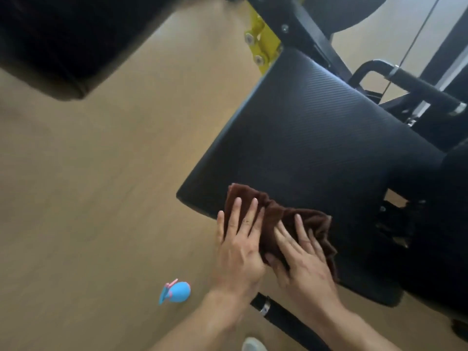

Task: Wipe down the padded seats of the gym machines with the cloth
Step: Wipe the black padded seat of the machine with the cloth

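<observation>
A black padded seat (316, 138) with a ribbed texture fills the right half of the view. A dark brown cloth (276, 219) lies bunched on its near left corner. My left hand (240, 247) presses flat on the cloth's left part, fingers spread. My right hand (301, 262) rests flat on the cloth's right part, its thumb tucked under a fold at the near edge. Both hands touch the cloth and the seat edge beneath it.
A blue and pink spray bottle (176, 292) lies on the tan floor at lower left. A yellow bracket (263, 44) and black frame bars (415, 84) stand behind the seat. Another dark pad (63, 41) fills the upper left. A black handle bar (283, 315) sits below my wrists.
</observation>
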The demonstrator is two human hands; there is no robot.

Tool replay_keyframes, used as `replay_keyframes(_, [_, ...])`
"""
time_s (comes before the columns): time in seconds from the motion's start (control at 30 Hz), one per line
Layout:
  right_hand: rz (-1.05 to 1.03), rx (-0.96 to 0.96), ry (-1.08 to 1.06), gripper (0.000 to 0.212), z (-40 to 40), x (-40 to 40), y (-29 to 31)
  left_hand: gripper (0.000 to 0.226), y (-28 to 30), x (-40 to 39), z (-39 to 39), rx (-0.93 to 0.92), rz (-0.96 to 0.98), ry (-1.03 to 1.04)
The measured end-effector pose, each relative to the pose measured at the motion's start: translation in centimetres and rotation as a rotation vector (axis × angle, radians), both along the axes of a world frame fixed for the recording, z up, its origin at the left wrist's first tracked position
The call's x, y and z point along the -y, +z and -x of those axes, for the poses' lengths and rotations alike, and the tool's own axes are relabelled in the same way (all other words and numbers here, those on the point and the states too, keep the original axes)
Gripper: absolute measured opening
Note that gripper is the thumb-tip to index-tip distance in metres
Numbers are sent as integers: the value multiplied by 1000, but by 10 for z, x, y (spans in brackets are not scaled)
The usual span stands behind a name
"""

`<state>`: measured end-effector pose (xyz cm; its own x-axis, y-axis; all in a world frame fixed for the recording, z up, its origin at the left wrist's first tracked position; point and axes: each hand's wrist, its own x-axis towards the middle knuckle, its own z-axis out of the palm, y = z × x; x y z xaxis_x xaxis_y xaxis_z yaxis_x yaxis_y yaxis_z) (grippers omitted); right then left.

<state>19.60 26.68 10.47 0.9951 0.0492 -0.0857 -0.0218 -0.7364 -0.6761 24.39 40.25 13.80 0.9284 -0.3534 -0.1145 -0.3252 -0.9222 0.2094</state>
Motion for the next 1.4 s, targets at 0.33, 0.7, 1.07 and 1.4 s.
replay_keyframes(0.33, [-9,107,323,66,-127,-60,30,60,44,-68,-101,-135,236,497])
replay_keyframes(0.7, [-8,124,282,64,-207,-46,45,43,53,-51,-182,-407,445,554])
replay_keyframes(1.07, [143,263,257,65,-318,37,35,45,37,38,-291,-254,408,450])
replay_keyframes(1.4, [149,214,82,67,-361,159,11,54,27,156,-364,-49,-14,180])
